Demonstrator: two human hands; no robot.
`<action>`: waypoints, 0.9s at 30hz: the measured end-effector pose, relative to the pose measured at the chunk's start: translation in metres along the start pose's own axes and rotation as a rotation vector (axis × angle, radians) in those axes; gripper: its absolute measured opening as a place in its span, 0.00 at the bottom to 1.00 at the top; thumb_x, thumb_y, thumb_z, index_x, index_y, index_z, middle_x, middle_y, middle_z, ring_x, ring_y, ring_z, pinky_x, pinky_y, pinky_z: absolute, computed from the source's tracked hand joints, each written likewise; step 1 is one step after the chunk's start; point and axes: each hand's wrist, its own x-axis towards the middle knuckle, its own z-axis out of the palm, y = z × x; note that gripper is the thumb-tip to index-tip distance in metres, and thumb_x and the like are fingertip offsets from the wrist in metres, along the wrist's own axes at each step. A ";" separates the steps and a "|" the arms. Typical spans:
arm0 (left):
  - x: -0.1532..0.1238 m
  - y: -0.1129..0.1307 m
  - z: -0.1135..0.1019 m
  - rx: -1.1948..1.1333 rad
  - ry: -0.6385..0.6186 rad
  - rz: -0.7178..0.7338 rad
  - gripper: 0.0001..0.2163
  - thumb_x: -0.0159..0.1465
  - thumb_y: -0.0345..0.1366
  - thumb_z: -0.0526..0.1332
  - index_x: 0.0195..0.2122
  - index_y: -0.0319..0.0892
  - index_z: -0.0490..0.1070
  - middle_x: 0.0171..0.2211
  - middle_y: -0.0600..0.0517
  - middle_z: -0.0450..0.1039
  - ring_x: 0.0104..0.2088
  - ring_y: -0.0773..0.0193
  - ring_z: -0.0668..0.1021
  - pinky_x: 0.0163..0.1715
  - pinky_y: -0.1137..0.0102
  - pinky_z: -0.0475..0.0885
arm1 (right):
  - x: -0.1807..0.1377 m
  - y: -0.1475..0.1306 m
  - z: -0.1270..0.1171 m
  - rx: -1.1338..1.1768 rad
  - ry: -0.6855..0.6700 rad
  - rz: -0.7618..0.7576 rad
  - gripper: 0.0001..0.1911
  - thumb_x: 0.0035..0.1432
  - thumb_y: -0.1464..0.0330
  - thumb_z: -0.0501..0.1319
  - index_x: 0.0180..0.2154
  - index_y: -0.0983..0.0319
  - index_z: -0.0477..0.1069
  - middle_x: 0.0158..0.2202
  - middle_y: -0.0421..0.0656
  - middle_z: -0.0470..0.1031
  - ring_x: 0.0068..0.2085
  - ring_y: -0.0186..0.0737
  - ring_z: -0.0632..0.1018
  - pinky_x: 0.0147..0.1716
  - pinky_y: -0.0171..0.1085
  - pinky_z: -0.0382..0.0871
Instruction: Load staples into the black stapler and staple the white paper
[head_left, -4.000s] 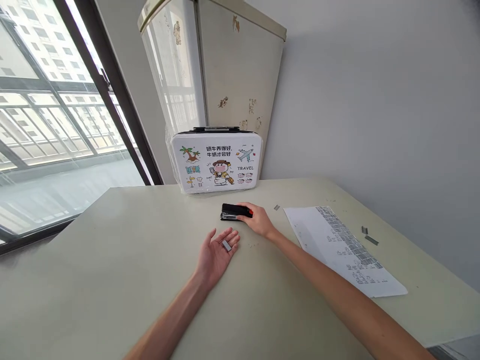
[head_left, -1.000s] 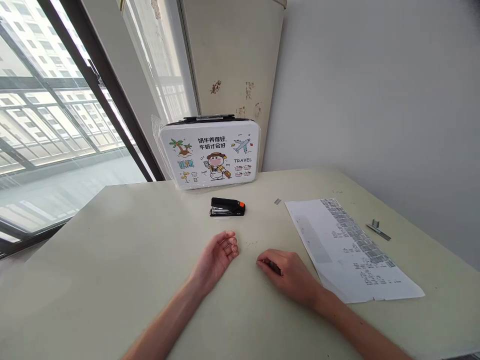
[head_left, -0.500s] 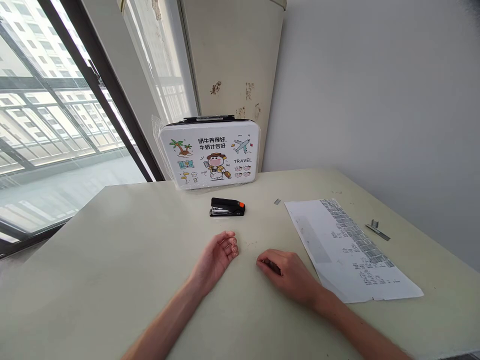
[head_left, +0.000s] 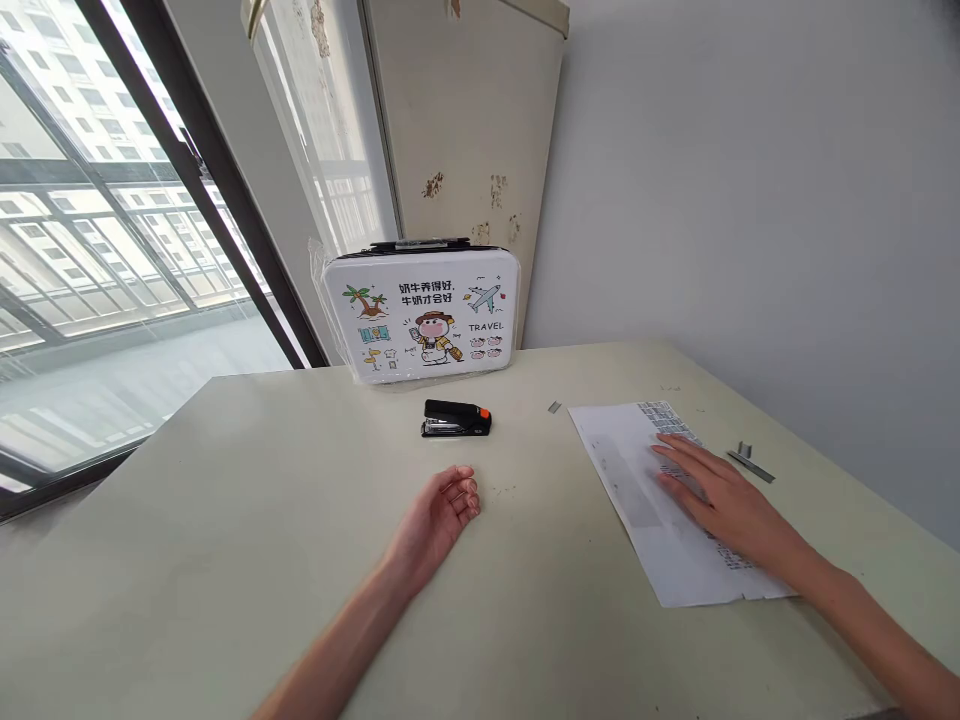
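Observation:
My left hand (head_left: 439, 512) rests palm up on the pale table (head_left: 225, 520), fingers loosely curled; whether anything lies in the palm is hidden. My right hand (head_left: 712, 490) lies flat with fingers stretched out on a printed sheet of paper (head_left: 637, 500) at the right. A black stapler (head_left: 456, 418) with an orange end sits on the table beyond my left hand, touched by neither hand.
A white illustrated case (head_left: 420, 315) marked TRAVEL stands at the table's far edge, against a worn cream fridge (head_left: 457, 150). Staple strips (head_left: 746, 460) lie right of the paper, a small one (head_left: 554, 407) near its top corner. A window (head_left: 112, 250) fills the left.
My right hand has moved from the table in front of me, where it was curled, to the right and now lies flat on the paper. My left hand stays put.

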 end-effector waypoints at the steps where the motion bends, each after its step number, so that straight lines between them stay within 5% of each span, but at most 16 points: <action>1: 0.000 0.000 0.000 0.001 0.000 0.002 0.05 0.67 0.33 0.67 0.38 0.36 0.78 0.33 0.50 0.73 0.32 0.66 0.76 0.39 0.69 0.74 | -0.002 0.009 0.003 -0.022 -0.024 -0.013 0.29 0.72 0.47 0.49 0.67 0.50 0.66 0.72 0.41 0.62 0.71 0.56 0.65 0.65 0.59 0.68; 7: 0.000 0.000 -0.001 0.010 0.000 0.009 0.05 0.67 0.33 0.67 0.39 0.37 0.78 0.33 0.50 0.73 0.33 0.66 0.75 0.39 0.69 0.74 | -0.011 0.025 0.019 -0.055 -0.182 -0.111 0.34 0.74 0.48 0.47 0.75 0.48 0.46 0.77 0.37 0.47 0.76 0.50 0.51 0.74 0.57 0.48; 14: 0.000 0.000 -0.001 0.017 -0.005 0.009 0.05 0.67 0.34 0.67 0.38 0.36 0.78 0.33 0.50 0.71 0.33 0.66 0.74 0.39 0.70 0.74 | -0.019 0.010 0.025 -0.110 -0.200 -0.135 0.35 0.75 0.49 0.45 0.76 0.47 0.40 0.78 0.35 0.40 0.77 0.49 0.47 0.75 0.58 0.46; 27: -0.003 -0.002 0.005 0.177 -0.050 0.081 0.09 0.67 0.40 0.67 0.40 0.39 0.78 0.34 0.51 0.71 0.33 0.65 0.73 0.38 0.70 0.71 | -0.051 -0.080 0.032 -0.042 -0.163 -0.225 0.37 0.74 0.51 0.51 0.76 0.46 0.38 0.77 0.35 0.42 0.76 0.51 0.50 0.74 0.59 0.49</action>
